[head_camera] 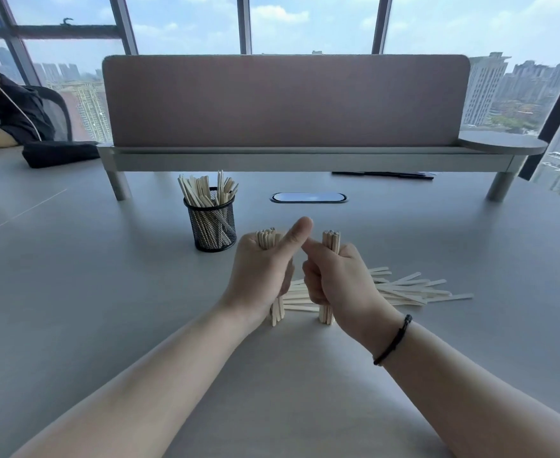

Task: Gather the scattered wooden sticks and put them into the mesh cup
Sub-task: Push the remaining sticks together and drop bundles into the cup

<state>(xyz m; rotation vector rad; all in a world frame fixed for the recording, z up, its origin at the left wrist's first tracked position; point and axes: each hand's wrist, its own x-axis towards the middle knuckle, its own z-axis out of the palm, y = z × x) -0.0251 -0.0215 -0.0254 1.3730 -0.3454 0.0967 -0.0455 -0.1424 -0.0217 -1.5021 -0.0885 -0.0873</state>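
My left hand (261, 269) grips an upright bundle of wooden sticks (266, 239), thumb raised, with the bundle's lower ends on the table. My right hand (333, 279) grips a second upright bundle of sticks (331, 241), also standing on the table. Behind and to the right of my hands lies a loose pile of sticks (411, 289) flat on the grey table. The black mesh cup (211, 223) stands just beyond and to the left of my left hand, holding several sticks that fan out above its rim.
A pink divider panel on a raised shelf (285, 100) crosses the back of the table. A cable port (308, 197) is set into the tabletop behind my hands. A black pouch (59, 153) and a seated person (4, 107) are at the far left.
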